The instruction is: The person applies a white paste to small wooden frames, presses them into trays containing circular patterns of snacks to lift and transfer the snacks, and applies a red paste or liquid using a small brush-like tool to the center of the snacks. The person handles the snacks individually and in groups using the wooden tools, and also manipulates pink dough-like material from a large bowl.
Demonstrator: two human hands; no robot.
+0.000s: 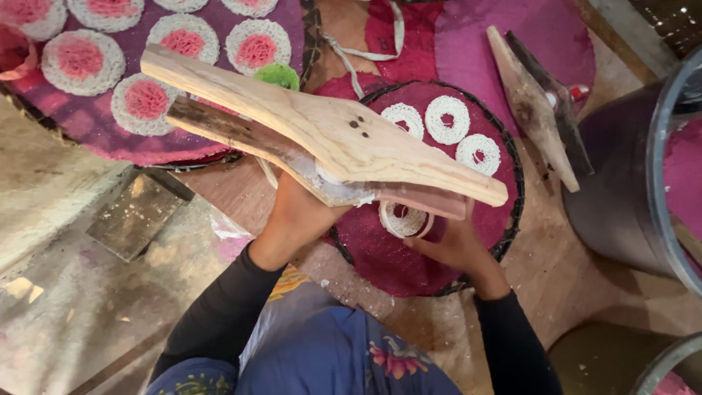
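While both hands are gripping, noodles are dropping.
Left hand [296,219] and right hand [455,245] are clasping the two-armed pale wooden press [329,135], extruding a white coil [404,218] over the round magenta woven tray [512,153].

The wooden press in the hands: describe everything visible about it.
The wooden press is two long pale, grained wood arms lying one over the other, spreading apart toward the upper left and tapering to a point at right. Three dark dots mark the top arm. White noodle strands drop from its underside onto the round maroon tray. The left hand grips it from below; the right hand is under its tip.
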